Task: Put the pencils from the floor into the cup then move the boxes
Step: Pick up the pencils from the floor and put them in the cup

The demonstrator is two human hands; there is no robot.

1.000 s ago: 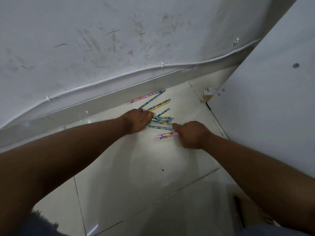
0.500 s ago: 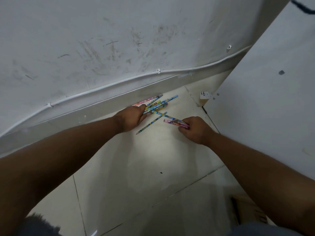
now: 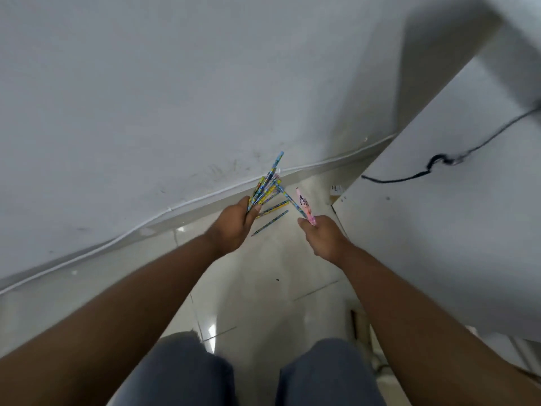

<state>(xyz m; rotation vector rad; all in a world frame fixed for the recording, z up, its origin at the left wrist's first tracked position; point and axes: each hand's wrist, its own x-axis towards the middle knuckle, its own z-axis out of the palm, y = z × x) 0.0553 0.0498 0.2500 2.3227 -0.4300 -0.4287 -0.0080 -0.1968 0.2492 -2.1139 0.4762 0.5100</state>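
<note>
Blue-and-yellow patterned pencils (image 3: 268, 186) fan out of the left hand (image 3: 234, 222), whose grip is closed around their lower ends just above the middle of the frame, the thumb pressed across the bundle. The fan is loose: the tips splay toward the wall (image 3: 146, 98), and two stragglers (image 3: 270, 219) angle out low on the bundle's right, whether pinched at their ends or free cannot be told. To the right, the right hand (image 3: 322, 238) holds its own grip shut on a pink pencil (image 3: 306, 207) and a blue one (image 3: 289, 199), their upper ends leaning left until they cross the tips of the left hand's fan.

Both hands are up off the tiled floor (image 3: 263, 288), which shows bare between the arms. No cup appears anywhere in the frame, nor any box that can be named with confidence; a pale panel (image 3: 439, 230) with a black cable (image 3: 409, 177) trailing over it fills the right side, and a white conduit (image 3: 205, 197) runs along the foot of the wall.

The gathering looks all but done, so the step to get right is the merge. The person would do well to slide the right hand's pair in alongside the bundle, tuck in the two low stragglers, and square the ends into one tight sheaf before turning toward the cup; a splayed fan is likely to catch a rim or shed a pencil on the way.
</note>
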